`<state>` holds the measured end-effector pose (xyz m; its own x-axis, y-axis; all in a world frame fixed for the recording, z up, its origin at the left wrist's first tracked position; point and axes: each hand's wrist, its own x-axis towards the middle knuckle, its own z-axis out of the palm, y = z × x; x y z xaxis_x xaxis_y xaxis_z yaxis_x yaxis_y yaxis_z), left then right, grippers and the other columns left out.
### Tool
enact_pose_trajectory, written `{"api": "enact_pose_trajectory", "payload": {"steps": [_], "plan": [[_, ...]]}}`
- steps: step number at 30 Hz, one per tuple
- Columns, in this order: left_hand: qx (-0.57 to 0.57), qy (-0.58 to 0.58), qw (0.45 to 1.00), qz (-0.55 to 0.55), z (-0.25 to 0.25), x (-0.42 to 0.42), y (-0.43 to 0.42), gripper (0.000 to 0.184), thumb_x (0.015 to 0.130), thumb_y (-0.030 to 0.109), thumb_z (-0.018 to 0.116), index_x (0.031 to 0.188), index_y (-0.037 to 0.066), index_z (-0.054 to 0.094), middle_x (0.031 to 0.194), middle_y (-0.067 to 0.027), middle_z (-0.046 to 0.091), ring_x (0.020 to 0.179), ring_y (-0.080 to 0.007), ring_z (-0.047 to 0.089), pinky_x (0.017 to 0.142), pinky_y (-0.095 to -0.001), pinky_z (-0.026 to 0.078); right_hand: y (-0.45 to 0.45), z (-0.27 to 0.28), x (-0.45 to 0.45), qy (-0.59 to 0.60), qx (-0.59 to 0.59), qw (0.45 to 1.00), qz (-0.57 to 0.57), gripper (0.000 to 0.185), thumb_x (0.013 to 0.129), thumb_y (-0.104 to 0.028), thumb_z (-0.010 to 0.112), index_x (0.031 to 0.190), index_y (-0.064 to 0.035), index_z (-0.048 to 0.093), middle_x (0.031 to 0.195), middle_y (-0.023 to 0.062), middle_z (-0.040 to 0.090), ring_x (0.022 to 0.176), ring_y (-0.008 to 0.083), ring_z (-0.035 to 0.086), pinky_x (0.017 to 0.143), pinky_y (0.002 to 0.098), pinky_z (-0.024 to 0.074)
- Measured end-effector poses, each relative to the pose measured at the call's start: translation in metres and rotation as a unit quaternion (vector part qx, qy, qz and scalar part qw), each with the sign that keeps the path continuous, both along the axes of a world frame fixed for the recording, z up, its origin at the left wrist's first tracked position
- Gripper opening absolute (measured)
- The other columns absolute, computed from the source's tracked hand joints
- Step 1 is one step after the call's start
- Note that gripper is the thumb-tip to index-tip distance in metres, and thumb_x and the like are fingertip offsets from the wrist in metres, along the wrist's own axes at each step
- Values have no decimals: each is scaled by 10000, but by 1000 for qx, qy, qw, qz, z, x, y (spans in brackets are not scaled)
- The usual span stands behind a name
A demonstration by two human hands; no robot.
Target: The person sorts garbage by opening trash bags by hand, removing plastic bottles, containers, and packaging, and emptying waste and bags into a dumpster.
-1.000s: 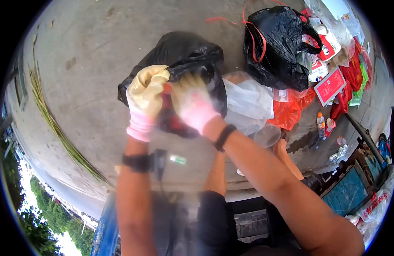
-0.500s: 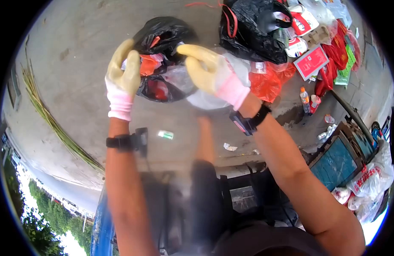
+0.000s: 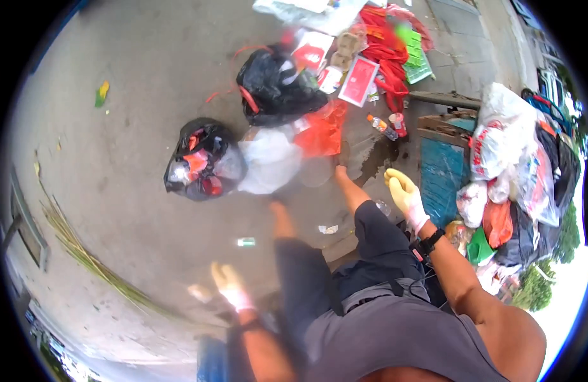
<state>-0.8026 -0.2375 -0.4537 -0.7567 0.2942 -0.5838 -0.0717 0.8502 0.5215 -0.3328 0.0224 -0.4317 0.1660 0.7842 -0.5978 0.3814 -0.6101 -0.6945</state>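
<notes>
My left hand (image 3: 231, 286), in a cream-and-pink work glove, is low beside my leg, its fingers stretched out and somewhat blurred. A small pale smeared scrap (image 3: 199, 293) shows just left of it, apart from the fingers; its kind is unclear. My right hand (image 3: 405, 196), gloved alike, is raised near a worn blue board (image 3: 441, 181); its fingers are loosely bent, with nothing visible in them. A black garbage bag (image 3: 176, 169) lies gaping on the ground, with orange, red and clear waste inside. Neither hand touches it.
Another black bag (image 3: 268, 83), a white plastic bag (image 3: 268, 159) and an orange-red bag (image 3: 325, 130) lie nearby. Further right are a red-and-white box (image 3: 359, 81), a drink bottle (image 3: 383, 127) and piled filled bags (image 3: 488, 149). Long stalks (image 3: 84, 245) lie at left.
Both hands have left the gaping black bag. My left hand has dropped toward my body and my right has swung right. The view has shifted, showing more of the piled bags.
</notes>
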Motion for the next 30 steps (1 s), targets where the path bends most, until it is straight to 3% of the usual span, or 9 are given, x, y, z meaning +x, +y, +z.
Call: {"api": "enact_pose_trajectory", "payload": {"steps": [4,6,8,14,18,21,24,26,30], "plan": [[-46,0,997,-67,4,-10,-8,596,1056,207,580,1586,-29,443,1601,-193,504,1451,-283,509,1215,-377,381,-62,81,8,-81,25,996,-14,318,1056,-77,623,1357,11,679,1266,113,750,1169,167,692,1015,304,540],[-7,-5,996,-94,24,-9,12,614,1056,231,571,1590,-38,429,1610,-195,491,1460,-288,495,1216,-384,373,-60,143,-13,-177,52,978,95,319,1022,-91,634,1323,-2,693,1230,164,765,1146,231,728,1009,341,553],[47,-37,995,-75,56,-1,39,624,1059,245,567,1591,-47,419,1615,-195,483,1467,-293,484,1214,-386,369,-56,191,-26,-186,149,956,169,299,967,-111,637,1239,-7,705,1191,220,746,1109,399,708,984,437,562],[89,27,975,-201,48,4,48,662,1055,288,584,1586,-66,409,1601,-192,488,1446,-296,490,1202,-385,372,-74,227,13,-166,292,905,261,266,948,-123,658,1195,-31,698,1202,151,744,1062,361,707,924,462,554],[83,18,969,-231,77,72,95,659,1046,282,595,1563,-91,428,1582,-202,515,1440,-306,501,1208,-383,363,-100,257,78,-199,323,875,300,306,994,-181,641,1263,-44,690,1275,145,723,1151,316,688,1009,465,506],[170,-11,953,-249,122,163,151,655,1045,276,591,1559,-97,430,1580,-217,518,1436,-323,509,1208,-388,369,-123,273,134,-201,339,890,230,314,985,-188,639,1259,-43,690,1296,146,713,1155,317,684,1034,455,494],[228,-24,920,-318,190,266,207,665,1042,283,591,1562,-97,427,1572,-227,524,1420,-324,528,1196,-388,390,-141,312,196,-250,400,867,163,283,989,-172,642,1219,-18,701,1254,146,716,1120,316,689,958,454,514],[221,75,870,-434,192,298,250,657,1039,288,598,1570,-64,438,1557,-227,536,1377,-310,569,1153,-381,438,-159,356,237,-365,454,791,186,264,938,-77,665,1180,21,701,1236,162,712,1109,319,686,928,448,533],[393,15,786,-477,284,424,318,626,1053,262,594,1579,-40,439,1538,-221,547,1351,-312,587,1125,-385,457,-197,383,280,-332,427,841,-20,295,880,-33,677,1169,21,698,1230,172,722,1085,347,694,941,461,535]]}}
